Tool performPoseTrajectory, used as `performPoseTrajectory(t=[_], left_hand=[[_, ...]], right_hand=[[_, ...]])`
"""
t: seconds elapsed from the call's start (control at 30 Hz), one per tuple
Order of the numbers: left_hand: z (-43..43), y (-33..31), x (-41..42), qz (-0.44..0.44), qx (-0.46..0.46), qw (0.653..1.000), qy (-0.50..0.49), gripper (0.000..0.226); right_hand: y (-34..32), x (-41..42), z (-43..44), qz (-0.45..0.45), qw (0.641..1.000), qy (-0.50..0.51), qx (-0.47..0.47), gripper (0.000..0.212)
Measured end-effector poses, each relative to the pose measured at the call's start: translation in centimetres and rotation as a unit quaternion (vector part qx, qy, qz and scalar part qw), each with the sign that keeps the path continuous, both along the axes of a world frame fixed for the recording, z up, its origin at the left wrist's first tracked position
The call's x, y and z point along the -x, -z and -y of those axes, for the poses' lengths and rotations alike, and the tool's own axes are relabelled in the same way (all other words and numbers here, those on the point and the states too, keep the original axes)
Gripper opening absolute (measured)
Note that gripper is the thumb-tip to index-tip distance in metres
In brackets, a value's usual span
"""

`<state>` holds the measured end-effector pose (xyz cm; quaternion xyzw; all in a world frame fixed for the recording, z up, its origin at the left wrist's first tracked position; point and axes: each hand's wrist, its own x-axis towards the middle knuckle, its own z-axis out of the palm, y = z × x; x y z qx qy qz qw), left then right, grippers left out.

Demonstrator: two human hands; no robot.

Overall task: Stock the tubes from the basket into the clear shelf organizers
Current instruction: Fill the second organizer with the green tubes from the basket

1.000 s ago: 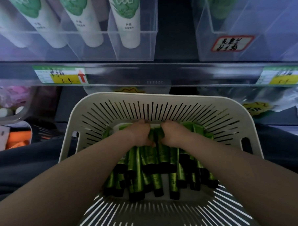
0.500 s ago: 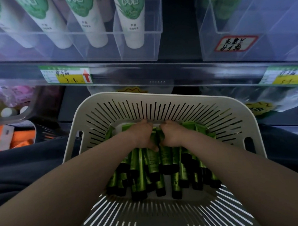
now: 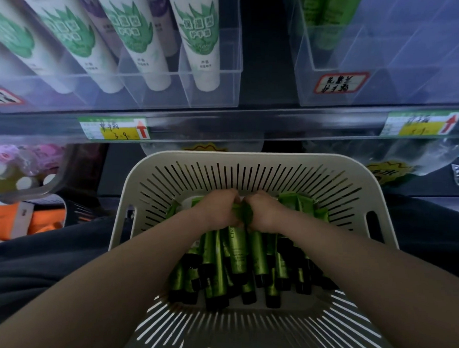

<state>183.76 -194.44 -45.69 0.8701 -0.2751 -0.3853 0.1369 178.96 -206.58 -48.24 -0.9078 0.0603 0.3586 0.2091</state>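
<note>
- A shop is showing here: yellow-and-green price tags are sitting along the shelf edge.
- Clear organizers are displaying rows of identical white tubes.

Dim light, clear shelf rail, 2 yellow price tags, orange boxes lower left

On the far shelf edge we see a green-and-yellow price tag at left and a second price tag at right, each with a red arrow. Above the right one sits a red-bordered handwritten label. Far left, below the shelf, we find pink packets above an orange box.
</note>
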Motion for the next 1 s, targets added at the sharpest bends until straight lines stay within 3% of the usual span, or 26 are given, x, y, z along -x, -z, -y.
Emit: performPoseTrajectory(t=[0.17, 0.47, 0.77, 1.0], left_hand=[[-0.5, -1.2, 0.2, 0.020, -0.013, 1.000, -0.011, 0.034], [-1.1, -4.2, 1.8, 0.057, -0.025, 0.998, 0.009, 0.041], [-1.3, -8.4, 3.7, 0.118, 0.005, 0.993, 0.013, 0.037], [0.2, -13.4, 4.4, 0.174, 0.056, 0.983, 0.015, 0.031]], right_hand=[[-1.8, 0.3, 0.3, -0.002, 0.999, 0.040, -0.016, 0.048], [-4.8, 2.9, 1.2, 0.003, 0.997, 0.078, -0.009, 0.045], [-9.4, 6.0, 2.8, 0.072, 0.993, 0.098, 0.011, 0.019], [-14.6, 7.4, 4.9, 0.141, 0.984, 0.111, -0.007, 0.018]])
